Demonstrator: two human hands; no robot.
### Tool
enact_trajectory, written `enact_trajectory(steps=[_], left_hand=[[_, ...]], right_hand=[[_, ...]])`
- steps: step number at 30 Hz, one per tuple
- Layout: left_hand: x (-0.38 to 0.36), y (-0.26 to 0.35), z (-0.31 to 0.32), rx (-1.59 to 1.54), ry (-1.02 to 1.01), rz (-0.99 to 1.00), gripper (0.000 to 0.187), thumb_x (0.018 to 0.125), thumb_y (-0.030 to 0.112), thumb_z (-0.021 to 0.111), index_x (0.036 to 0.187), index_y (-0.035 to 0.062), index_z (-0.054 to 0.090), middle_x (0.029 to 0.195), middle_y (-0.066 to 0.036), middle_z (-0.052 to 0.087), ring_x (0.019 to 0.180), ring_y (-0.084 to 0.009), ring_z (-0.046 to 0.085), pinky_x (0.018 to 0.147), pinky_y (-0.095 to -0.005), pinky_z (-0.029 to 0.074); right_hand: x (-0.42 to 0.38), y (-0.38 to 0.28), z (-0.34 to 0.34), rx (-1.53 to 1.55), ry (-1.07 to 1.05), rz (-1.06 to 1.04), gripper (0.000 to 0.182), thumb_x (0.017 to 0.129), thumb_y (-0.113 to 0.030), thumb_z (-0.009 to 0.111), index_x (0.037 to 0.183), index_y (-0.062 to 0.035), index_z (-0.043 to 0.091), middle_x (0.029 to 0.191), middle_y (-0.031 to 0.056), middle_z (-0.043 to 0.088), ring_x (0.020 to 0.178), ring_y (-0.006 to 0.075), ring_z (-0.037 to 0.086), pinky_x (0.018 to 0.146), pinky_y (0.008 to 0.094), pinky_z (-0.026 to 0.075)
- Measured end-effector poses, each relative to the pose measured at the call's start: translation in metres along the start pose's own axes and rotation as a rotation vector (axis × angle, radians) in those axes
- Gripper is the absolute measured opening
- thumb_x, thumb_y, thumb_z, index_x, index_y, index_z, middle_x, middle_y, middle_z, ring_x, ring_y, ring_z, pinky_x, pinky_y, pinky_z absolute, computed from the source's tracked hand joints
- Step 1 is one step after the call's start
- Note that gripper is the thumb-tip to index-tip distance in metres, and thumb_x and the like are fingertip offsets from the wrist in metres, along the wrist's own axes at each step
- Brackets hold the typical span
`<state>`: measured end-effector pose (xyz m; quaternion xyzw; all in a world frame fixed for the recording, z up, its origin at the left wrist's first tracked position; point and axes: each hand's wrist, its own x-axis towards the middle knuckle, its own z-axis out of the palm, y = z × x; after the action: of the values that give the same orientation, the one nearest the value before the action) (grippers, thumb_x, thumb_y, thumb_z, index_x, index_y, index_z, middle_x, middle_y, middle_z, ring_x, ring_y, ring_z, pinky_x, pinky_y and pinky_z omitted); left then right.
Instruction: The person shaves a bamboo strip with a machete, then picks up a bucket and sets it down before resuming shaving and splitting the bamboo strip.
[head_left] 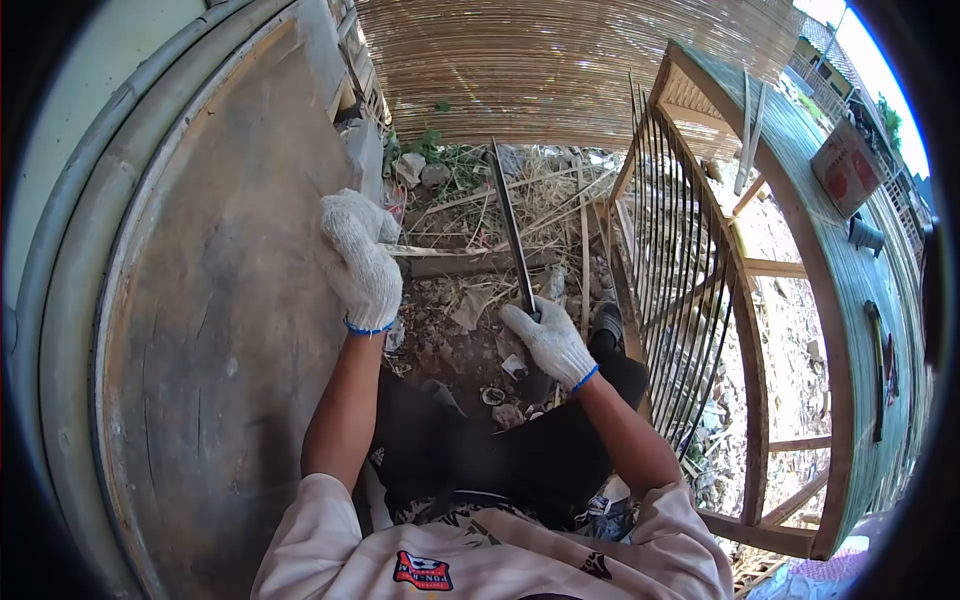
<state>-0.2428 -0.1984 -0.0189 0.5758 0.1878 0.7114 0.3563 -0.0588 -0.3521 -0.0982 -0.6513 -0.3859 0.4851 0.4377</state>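
View from a head-worn camera, looking down at a person's two gloved hands and lap, outdoors.

The left hand (362,262), in a white knit glove w/ a blue cuff, rests on the edge of a large wooden board (215,330) that fills the left side of the view. Its fingers are curled over the board's right edge, gripping it. The board is weathered, grey-brown, w/ a curved pale rim along its far left.

The right hand (549,342), in a matching glove, is closed around the handle of a long dark blade (511,228). The blade points up and away from the person, slightly tilted left, its tip near a bamboo screen (560,70) at the top of the view. The blade sits roughly centre frame, between the board and a wooden frame w/ thin dark slats (680,270) standing at right.

Below the hands: bare forearms, dark trousers and a pale shirt w/ a red-and-dark patch. The ground (460,300) betw. the hands is dirt strewn w/ dry straw, scraps and bits of wood.

Far right, a green curved table (840,300) carries a reddish box (846,168) and a few dark tools, too small to identify.
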Motion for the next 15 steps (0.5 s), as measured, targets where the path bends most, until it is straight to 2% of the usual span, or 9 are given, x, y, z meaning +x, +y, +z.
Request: enact_trajectory(steps=[2,5,7,8,9,11,12,15], left_hand=[[0.002,-0.001,0.005,-0.104,0.039,-0.12,0.053,0.104,0.059,0.044,0.078,0.014,0.034,0.071,0.001,0.029,0.063,-0.014,0.031,0.056,-0.0317,0.03],[0.02,0.005,0.015,-0.175,-0.054,-0.14,0.057,0.101,0.063,0.046,0.075,0.0147,0.033,0.07,0.001,0.028,0.062,-0.0139,0.028,0.055,-0.0319,0.026],[0.038,0.001,0.015,-0.25,-0.098,-0.176,0.058,0.1,0.065,0.047,0.074,0.0148,0.033,0.069,0.001,0.028,0.062,-0.014,0.028,0.055,-0.0322,0.025],[0.046,-0.003,0.016,-0.334,-0.136,-0.199,0.06,0.099,0.067,0.047,0.072,0.0148,0.033,0.068,0.001,0.028,0.062,-0.0142,0.027,0.055,-0.0325,0.025],[0.056,-0.008,0.02,-0.33,-0.133,-0.208,0.06,0.099,0.067,0.047,0.072,0.0148,0.033,0.068,0.001,0.028,0.062,-0.0142,0.027,0.055,-0.0325,0.025],[0.067,-0.011,0.025,-0.258,-0.069,-0.206,0.066,0.091,0.077,0.047,0.071,0.0151,0.033,0.065,0.001,0.029,0.058,-0.0146,0.027,0.053,-0.032,0.024],[0.072,-0.014,0.031,-0.256,-0.036,-0.208,0.068,0.091,0.078,0.046,0.069,0.0152,0.032,0.063,0.001,0.027,0.058,-0.0146,0.028,0.052,-0.032,0.024],[0.076,-0.021,0.042,-0.24,-0.072,-0.208,0.068,0.092,0.078,0.045,0.07,0.0152,0.032,0.063,0.001,0.028,0.057,-0.0147,0.028,0.051,-0.0322,0.024]], right_hand=[[0.008,-0.001,-0.016,-0.046,-0.008,0.033,0.038,0.097,-0.04,0.065,0.093,-0.002,0.064,0.065,0.0001,0.056,0.061,0.0088,0.05,0.059,0.0307,0.043],[0.033,0.02,-0.036,-0.063,-0.033,0.081,0.039,0.097,-0.041,0.065,0.09,-0.0021,0.064,0.066,0.0013,0.055,0.062,0.0094,0.05,0.06,0.0312,0.044],[0.052,0.02,-0.05,-0.179,-0.039,0.057,0.04,0.097,-0.04,0.065,0.089,-0.001,0.062,0.065,0.0022,0.054,0.06,0.0109,0.05,0.059,0.0329,0.044],[0.064,0.026,-0.056,-0.205,-0.043,0.056,0.041,0.096,-0.04,0.065,0.092,0.0003,0.064,0.068,0.0047,0.059,0.064,0.0129,0.056,0.063,0.0339,0.048],[0.077,0.024,-0.064,-0.204,-0.048,0.065,0.041,0.096,-0.04,0.065,0.092,0.0003,0.064,0.068,0.0047,0.059,0.064,0.0129,0.056,0.063,0.0339,0.048],[0.086,0.011,-0.076,-0.195,-0.076,0.139,0.041,0.096,-0.04,0.065,0.099,0.0006,0.067,0.075,0.0079,0.067,0.071,0.0151,0.063,0.069,0.0333,0.051],[0.093,0.01,-0.082,-0.25,-0.066,0.132,0.041,0.095,-0.039,0.066,0.103,0.0008,0.069,0.081,0.0099,0.071,0.075,0.0168,0.066,0.072,0.0322,0.052],[0.095,0.015,-0.087,-0.248,0.018,0.042,0.041,0.096,-0.038,0.065,0.101,0.0016,0.07,0.079,0.0096,0.071,0.069,0.018,0.065,0.069,0.0327,0.052]])
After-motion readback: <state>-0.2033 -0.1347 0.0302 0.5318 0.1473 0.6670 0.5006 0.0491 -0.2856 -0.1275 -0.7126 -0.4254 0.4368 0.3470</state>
